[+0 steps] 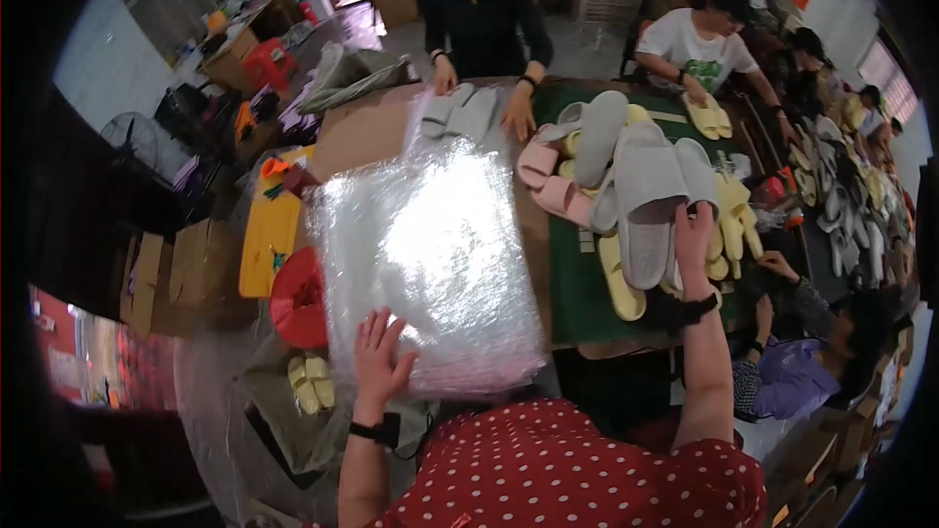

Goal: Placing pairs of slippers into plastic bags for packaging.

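My left hand (380,357) lies flat, fingers spread, on the near left corner of a thick stack of shiny clear plastic sheets or bags (430,284). At the right, my right hand (693,240) is closed on a pair of grey slippers (650,200), its fingertips at the edge of the right slipper. These slippers stand out large over a heap of others. Pink slippers (562,198) lie to their left. Yellow slippers (736,215) show to the right, and another yellow slipper (619,284) is partly covered below them.
Across the table, a person in black (484,29) has hands beside grey slippers (465,115) on plastic. Another in white (699,49) handles yellow slippers. A person in purple (797,376) sits at right. A red round object (298,298) and cardboard boxes (201,269) stand left.
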Tool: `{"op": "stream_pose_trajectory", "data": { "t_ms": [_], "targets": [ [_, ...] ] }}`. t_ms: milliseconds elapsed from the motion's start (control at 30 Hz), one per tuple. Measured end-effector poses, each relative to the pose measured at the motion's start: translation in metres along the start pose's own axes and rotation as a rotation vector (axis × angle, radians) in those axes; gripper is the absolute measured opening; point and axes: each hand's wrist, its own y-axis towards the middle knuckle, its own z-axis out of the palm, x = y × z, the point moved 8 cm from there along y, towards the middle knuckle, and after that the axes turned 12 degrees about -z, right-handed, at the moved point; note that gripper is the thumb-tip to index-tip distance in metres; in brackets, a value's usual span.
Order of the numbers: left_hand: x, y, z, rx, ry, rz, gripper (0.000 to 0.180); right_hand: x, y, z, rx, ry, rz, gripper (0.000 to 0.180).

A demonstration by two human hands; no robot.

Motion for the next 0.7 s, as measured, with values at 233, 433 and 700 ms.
{"op": "stream_pose_trajectory", "data": {
  "t_ms": [233, 433, 700],
  "targets": [
    [0.005, -0.002, 0.001, -0.016, -0.008, -0.006, 0.057, 0.261, -0.067, 0.076, 0.231, 0.453, 0.109, 0.014],
    [0.026, -0.012, 0.02, 0.022, 0.1, 0.059, 0.064, 0.363, -0.151, 0.197, 0.587, 0.248, -0.257, 0.039],
    [0.029, -0.016, 0.019, 0.21, 0.172, -0.013, 0.065, 0.361, -0.176, 0.237, 0.688, -0.061, -0.324, 0.024]
  ]
}}
